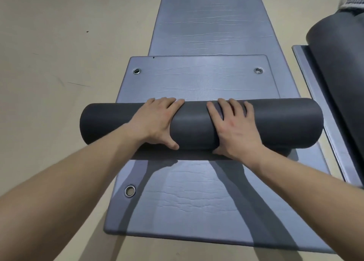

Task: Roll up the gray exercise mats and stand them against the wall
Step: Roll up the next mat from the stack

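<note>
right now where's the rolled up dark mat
Head view, centre frame: the rolled dark mat lies crosswise on the flat gray mat with eyelets, with the left hand and right hand pressing on top.

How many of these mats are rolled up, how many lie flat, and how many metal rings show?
Dark gray rolled foam mats: 2
Light gray flat foam mats: 3
Silver metal eyelets: 3
Total: 8
The mats at the right edge are only partly in view.
</note>
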`<state>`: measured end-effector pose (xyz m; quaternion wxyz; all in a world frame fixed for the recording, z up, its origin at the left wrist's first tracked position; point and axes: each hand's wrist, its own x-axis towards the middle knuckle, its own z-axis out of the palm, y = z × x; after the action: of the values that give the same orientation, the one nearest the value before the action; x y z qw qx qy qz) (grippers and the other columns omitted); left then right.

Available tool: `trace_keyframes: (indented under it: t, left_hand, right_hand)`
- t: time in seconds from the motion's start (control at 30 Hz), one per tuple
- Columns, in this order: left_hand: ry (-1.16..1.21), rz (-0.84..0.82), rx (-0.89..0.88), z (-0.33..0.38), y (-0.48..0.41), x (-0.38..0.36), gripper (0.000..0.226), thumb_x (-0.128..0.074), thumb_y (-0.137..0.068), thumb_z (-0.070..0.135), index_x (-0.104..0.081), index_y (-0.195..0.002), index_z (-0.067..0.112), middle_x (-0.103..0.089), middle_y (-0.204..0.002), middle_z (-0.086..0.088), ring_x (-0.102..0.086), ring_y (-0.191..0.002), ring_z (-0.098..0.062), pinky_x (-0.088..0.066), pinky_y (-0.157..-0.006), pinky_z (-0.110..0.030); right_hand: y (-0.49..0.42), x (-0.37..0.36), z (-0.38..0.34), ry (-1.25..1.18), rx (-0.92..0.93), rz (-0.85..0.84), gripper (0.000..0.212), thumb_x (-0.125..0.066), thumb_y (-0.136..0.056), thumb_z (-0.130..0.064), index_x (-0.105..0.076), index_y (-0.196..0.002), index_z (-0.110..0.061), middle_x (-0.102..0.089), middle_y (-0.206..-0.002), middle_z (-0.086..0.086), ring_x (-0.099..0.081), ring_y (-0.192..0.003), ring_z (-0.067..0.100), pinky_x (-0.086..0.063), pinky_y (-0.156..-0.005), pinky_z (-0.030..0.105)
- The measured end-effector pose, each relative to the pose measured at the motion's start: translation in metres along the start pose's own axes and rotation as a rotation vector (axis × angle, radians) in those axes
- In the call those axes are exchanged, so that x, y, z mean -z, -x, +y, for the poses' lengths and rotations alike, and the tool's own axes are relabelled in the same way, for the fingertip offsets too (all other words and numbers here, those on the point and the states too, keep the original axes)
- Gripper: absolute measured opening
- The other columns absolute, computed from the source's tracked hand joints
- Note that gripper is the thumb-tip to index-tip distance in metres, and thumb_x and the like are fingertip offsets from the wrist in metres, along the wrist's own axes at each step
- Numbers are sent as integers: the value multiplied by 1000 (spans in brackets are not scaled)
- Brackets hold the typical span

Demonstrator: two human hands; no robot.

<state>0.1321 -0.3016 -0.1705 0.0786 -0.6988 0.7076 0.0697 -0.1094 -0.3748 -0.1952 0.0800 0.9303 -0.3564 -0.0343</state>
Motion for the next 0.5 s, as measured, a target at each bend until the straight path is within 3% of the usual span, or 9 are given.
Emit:
trace_keyframes:
  t: [0.1, 0.2, 0.27, 0.33, 0.43, 0.5]
  left_hand:
    - [-179, 115, 103, 12, 18, -26, 140, -74, -53, 85, -9, -161, 22, -29, -162, -12, -29, -147, -38, -26, -118, -56]
    - [-194, 137, 143, 10, 11, -25, 142, -77, -53, 83, -7, -161, 24, -33, -158, -12, -35, -142, -38, -29, -116, -56]
    - [-139, 83, 142, 6, 3, -9, 134, -77, -51, 83, -15, -156, 27, -43, -148, -8, -47, -130, -35, -37, -110, -51]
    - [-145, 27, 95, 6, 5, 1, 124, -74, -48, 84, -26, -147, 27, -53, -132, -4, -56, -110, -31, -47, -93, -46]
    - [-111, -110, 2, 7, 19, 10, 121, -72, -44, 87, -31, -143, 31, -56, -120, 4, -57, -100, -26, -46, -74, -38]
    - [-66, -210, -25, 6, 19, 16, 122, -75, -44, 87, -29, -144, 35, -56, -120, 7, -58, -104, -25, -48, -77, -38]
  right_hand:
    - [-24, 11, 15, 15, 61, -54, 138, -84, -37, -74, -28, -151, -20, -47, -139, 10, -49, -123, 38, -37, -104, 57]
    - [-54, 33, 28, 9, 109, -180, 131, -76, -40, -86, -29, -147, -26, -51, -131, 5, -54, -112, 33, -46, -92, 46]
    - [-65, 45, 29, -23, 113, -271, 128, -76, -39, -86, -33, -144, -28, -53, -124, 2, -56, -105, 30, -48, -81, 41]
    - [-61, 55, 26, -107, 96, -369, 125, -75, -36, -87, -37, -141, -31, -54, -115, -2, -57, -98, 26, -50, -77, 38]
    - [-29, 59, 23, -255, 68, -480, 125, -72, -36, -87, -35, -144, -35, -56, -123, -8, -59, -110, 24, -52, -92, 42]
    - [4, 47, 14, -253, 13, -362, 132, -70, -42, -85, -26, -154, -31, -49, -145, -3, -50, -129, 26, -41, -107, 45]
